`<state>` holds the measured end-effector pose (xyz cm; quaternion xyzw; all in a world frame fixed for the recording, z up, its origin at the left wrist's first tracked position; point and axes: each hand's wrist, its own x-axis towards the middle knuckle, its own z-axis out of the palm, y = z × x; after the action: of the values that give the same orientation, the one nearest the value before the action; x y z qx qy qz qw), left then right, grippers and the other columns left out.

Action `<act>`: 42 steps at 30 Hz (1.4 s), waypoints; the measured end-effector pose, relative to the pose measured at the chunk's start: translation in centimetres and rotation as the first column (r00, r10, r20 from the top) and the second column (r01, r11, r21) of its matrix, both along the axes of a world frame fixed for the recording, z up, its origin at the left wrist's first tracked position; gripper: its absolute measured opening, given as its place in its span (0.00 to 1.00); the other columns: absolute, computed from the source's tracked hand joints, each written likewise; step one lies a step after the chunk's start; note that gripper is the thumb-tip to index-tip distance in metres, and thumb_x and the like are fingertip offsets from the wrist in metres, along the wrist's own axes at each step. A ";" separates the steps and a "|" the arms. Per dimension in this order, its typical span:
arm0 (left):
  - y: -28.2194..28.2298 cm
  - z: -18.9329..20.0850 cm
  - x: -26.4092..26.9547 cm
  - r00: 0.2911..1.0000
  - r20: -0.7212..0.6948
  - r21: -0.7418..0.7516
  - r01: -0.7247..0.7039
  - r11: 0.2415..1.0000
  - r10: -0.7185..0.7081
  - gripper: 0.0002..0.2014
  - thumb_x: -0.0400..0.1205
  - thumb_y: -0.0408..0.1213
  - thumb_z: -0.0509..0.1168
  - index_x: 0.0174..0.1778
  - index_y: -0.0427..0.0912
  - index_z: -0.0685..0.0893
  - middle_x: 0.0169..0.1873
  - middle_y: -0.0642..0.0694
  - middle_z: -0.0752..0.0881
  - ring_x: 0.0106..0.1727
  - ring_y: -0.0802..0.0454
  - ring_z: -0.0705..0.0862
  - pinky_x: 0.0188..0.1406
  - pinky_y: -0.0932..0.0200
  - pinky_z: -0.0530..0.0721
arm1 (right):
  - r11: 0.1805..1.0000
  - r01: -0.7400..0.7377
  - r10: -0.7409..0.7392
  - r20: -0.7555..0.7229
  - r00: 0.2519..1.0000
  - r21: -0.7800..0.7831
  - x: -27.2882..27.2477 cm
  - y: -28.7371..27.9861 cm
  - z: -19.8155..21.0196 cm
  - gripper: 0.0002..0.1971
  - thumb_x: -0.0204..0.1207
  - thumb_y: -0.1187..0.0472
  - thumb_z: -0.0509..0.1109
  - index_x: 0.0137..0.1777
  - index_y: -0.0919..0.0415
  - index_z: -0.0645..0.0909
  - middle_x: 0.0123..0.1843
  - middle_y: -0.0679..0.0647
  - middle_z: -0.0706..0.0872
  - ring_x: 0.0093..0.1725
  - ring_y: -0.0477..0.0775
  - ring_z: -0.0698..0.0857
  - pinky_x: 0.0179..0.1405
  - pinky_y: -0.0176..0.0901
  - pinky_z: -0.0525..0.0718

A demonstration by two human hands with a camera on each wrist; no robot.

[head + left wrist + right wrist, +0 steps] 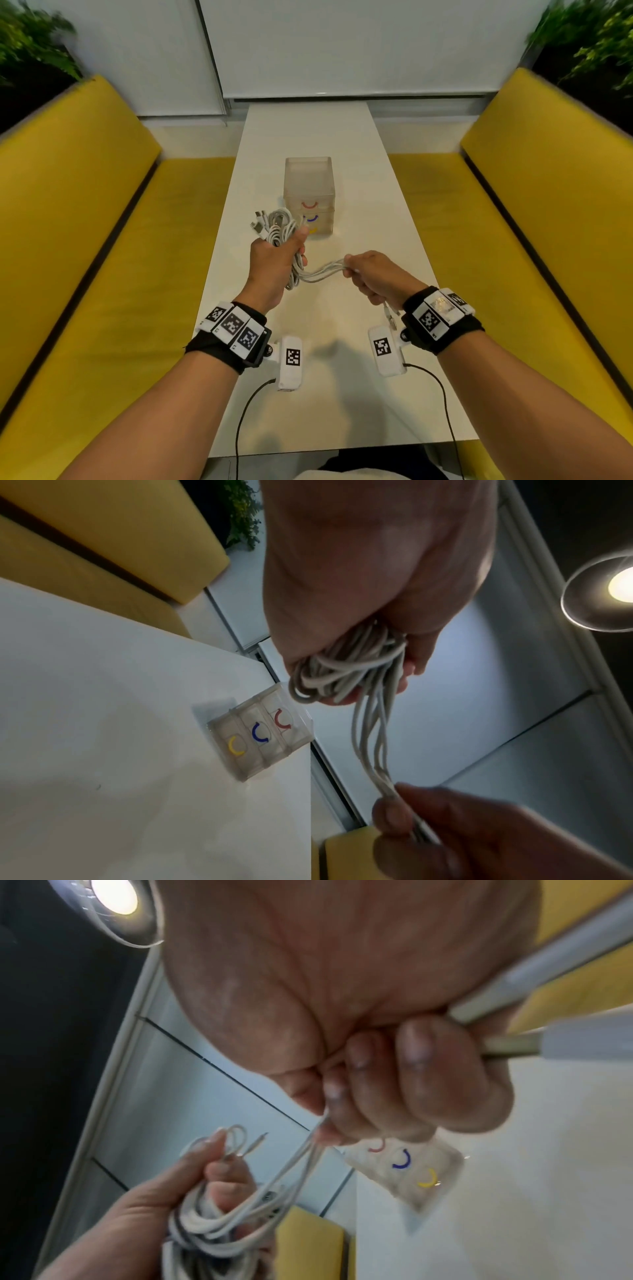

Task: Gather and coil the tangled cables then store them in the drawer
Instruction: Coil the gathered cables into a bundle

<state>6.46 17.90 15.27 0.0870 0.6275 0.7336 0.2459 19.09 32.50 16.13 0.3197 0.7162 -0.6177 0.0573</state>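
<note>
Coiling is the step you are working on: your left hand [274,263] is holding a bundle of white cables [279,228] above the counter [359,192], fingers curled round the gathered loops, with several connector ends sticking up past your thumb. Your right hand [371,274] is pinching a handful of loose strands [322,272] that are running across from the bundle, its grip pressed together on them; a couple of plug ends [390,313] are dangling below that fist, near the wrist.

From the left wrist view the strands [371,739] are hanging slack and slightly splayed between the two hands rather than pulled tight. The small translucent drawer unit [308,197] is standing on the counter just beyond your left hand, with red, blue and yellow handles [260,733] on its three drawers, all of which appear closed.

By my reading, the tail you are holding on the right is the last uncoiled length. The next move is probably calling for you to wrap that tail onto or around the bundle while the left hand is keeping the loops from springing apart, then freeing the right hand to pull a drawer open. Those stiff plug ends may be snagging, so you are likely needing to tuck them in.
</note>
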 end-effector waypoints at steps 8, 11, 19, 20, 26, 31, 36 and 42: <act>0.8 0.3 1.7 0.983 -0.179 -0.078 0.035 0.996 -0.049 0.09 0.77 0.40 0.81 0.46 0.40 0.92 0.35 0.43 0.93 0.32 0.47 0.89 0.34 0.53 0.87 | 0.968 0.253 -0.248 -0.148 0.957 0.011 -3.3 -1.8 2.2 0.14 0.82 0.61 0.55 0.42 0.63 0.81 0.24 0.50 0.68 0.22 0.49 0.63 0.20 0.35 0.60; 1.0 0.5 2.2 0.984 -0.177 -0.071 0.005 0.997 -0.018 0.06 0.76 0.41 0.81 0.42 0.43 0.93 0.31 0.44 0.90 0.31 0.46 0.83 0.33 0.50 0.80 | 0.954 0.299 -0.288 -0.237 0.928 0.008 -3.9 -2.9 2.2 0.15 0.82 0.64 0.55 0.40 0.61 0.82 0.23 0.47 0.73 0.22 0.48 0.67 0.21 0.38 0.64; 0.9 0.1 1.8 0.995 -0.099 -0.101 -0.013 0.995 0.003 0.07 0.78 0.40 0.80 0.39 0.43 0.90 0.27 0.48 0.90 0.29 0.50 0.87 0.28 0.57 0.84 | 0.930 0.350 -0.368 -0.332 0.869 -0.115 -4.6 -4.5 1.9 0.13 0.84 0.62 0.58 0.45 0.68 0.81 0.36 0.56 0.81 0.36 0.54 0.78 0.30 0.44 0.74; 1.0 0.1 1.8 0.996 -0.089 -0.093 0.012 0.996 -0.021 0.06 0.78 0.41 0.79 0.45 0.42 0.92 0.33 0.45 0.93 0.35 0.46 0.91 0.34 0.53 0.88 | 0.920 0.359 -0.392 -0.332 0.858 -0.157 -4.7 -4.6 1.8 0.14 0.84 0.62 0.57 0.51 0.70 0.82 0.42 0.58 0.86 0.41 0.54 0.82 0.35 0.44 0.79; 1.2 -0.3 1.8 0.989 -0.101 -0.177 0.090 0.980 -0.109 0.11 0.81 0.44 0.76 0.52 0.40 0.90 0.40 0.39 0.93 0.40 0.46 0.93 0.40 0.52 0.91 | 0.799 0.381 -0.549 -0.306 0.778 -0.465 -5.1 -5.5 1.8 0.18 0.83 0.66 0.54 0.59 0.65 0.85 0.54 0.67 0.92 0.56 0.67 0.91 0.61 0.68 0.87; 1.4 -0.6 1.9 0.972 -0.149 -0.218 0.148 0.965 -0.183 0.06 0.85 0.44 0.71 0.49 0.46 0.89 0.35 0.38 0.90 0.34 0.48 0.86 0.38 0.50 0.86 | 0.786 0.439 -0.580 -0.271 0.769 -0.436 -5.4 -5.9 1.3 0.14 0.85 0.62 0.55 0.56 0.62 0.82 0.48 0.62 0.92 0.47 0.61 0.91 0.50 0.62 0.88; 1.3 -0.7 2.0 0.958 -0.175 -0.195 0.191 0.962 -0.226 0.02 0.85 0.41 0.72 0.51 0.49 0.88 0.32 0.52 0.91 0.34 0.57 0.89 0.34 0.61 0.85 | 0.824 0.349 -0.504 -0.297 0.811 -0.446 -5.5 -5.9 1.3 0.23 0.88 0.49 0.53 0.70 0.61 0.80 0.60 0.64 0.91 0.56 0.62 0.91 0.55 0.57 0.86; 0.4 -0.7 1.3 0.950 -0.192 -0.160 0.217 0.963 -0.246 0.09 0.82 0.41 0.76 0.57 0.47 0.90 0.42 0.47 0.94 0.44 0.49 0.93 0.40 0.57 0.88 | 0.867 -0.023 -0.199 -0.388 0.900 -0.497 -3.8 -4.0 2.6 0.25 0.89 0.45 0.50 0.75 0.56 0.79 0.71 0.65 0.85 0.65 0.60 0.85 0.70 0.56 0.80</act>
<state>7.74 18.33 14.55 0.2202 0.6842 0.6415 0.2682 15.24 28.50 18.72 0.1849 0.5152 -0.8354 -0.0505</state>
